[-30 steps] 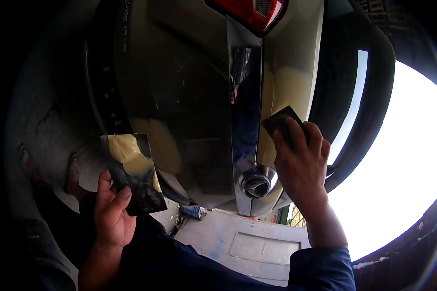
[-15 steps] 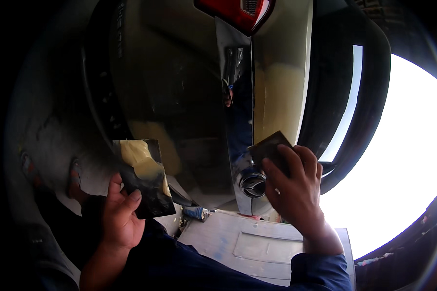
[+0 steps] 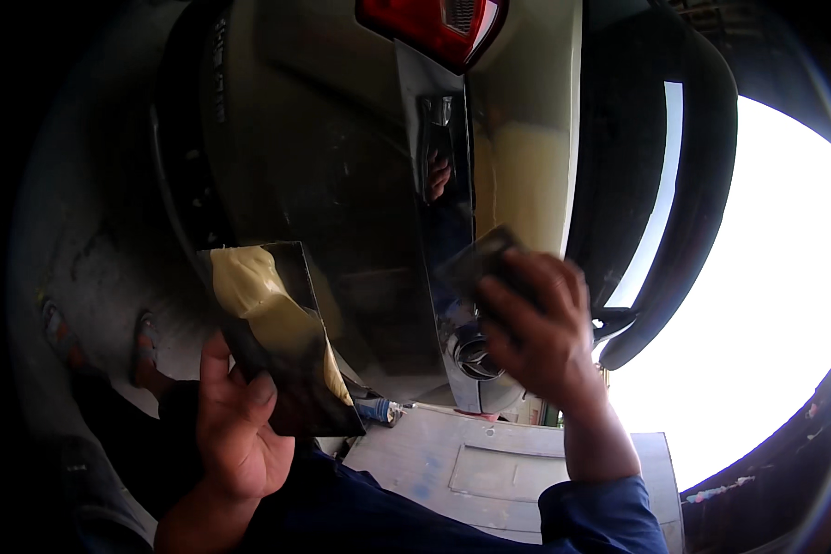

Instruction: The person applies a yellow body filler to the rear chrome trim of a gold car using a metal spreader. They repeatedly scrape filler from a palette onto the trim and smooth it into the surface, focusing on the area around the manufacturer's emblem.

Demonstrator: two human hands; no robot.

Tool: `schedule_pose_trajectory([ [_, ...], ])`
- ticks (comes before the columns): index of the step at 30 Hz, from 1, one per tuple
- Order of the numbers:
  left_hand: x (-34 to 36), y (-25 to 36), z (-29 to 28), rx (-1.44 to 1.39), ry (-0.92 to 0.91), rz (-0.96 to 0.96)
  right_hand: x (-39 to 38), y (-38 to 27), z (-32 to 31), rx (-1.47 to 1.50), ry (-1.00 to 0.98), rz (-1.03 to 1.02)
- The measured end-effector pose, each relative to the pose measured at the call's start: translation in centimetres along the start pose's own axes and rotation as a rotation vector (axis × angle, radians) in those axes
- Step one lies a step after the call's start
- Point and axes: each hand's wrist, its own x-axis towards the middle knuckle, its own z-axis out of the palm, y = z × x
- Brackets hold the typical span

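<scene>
My left hand [image 3: 240,429] holds a dark flat board [image 3: 300,406] with a thick smear of cream putty [image 3: 254,282] on it. My right hand [image 3: 540,323] grips a dark flat spreader [image 3: 475,263], blurred by motion, over the chrome strip and round chrome emblem [image 3: 475,355] on the car's rear body [image 3: 323,157]; contact is unclear. Beside the strip runs a pale panel [image 3: 526,185] with cream patches. A red tail lamp [image 3: 434,23] is at the top.
A dark car window [image 3: 619,111] curves along the right, before a bright glare. Below the car are a pale flat panel [image 3: 406,452] and a blue can [image 3: 379,409]. Two sandaled feet [image 3: 145,346] stand on the concrete floor [image 3: 111,240] at left.
My left hand and board have shifted right. My right hand moved left from the pale panel toward the chrome strip, and over the last half second has risen slightly, angling the spreader.
</scene>
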Motion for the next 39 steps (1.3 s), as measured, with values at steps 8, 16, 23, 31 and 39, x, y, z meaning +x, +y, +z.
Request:
schedule_pose_trajectory([
  [8, 0.0, -0.5, -1.2, 0.010, 0.081, -0.112, 6.5, 2.9, -2.5, -0.505, 0.070, -0.015],
  [16, 0.2, -0.6, -2.4, 0.034, 0.060, -0.125, 5.9, 3.2, -1.9, -0.643, -0.084, -0.060],
  [23, 0.7, -0.7, -1.9, -0.020, 0.106, -0.143, 2.5, 2.5, -1.5, -0.616, -0.177, -0.069],
  [31, 0.1, -1.5, -1.4, -0.036, 0.137, -0.189, -1.2, -0.5, -3.4, -0.256, -0.259, 0.062],
  [39, -2.1, -3.6, 0.9, -0.131, 0.069, -0.195, -4.1, -6.1, 1.2, 1.042, -0.092, -0.197],
])
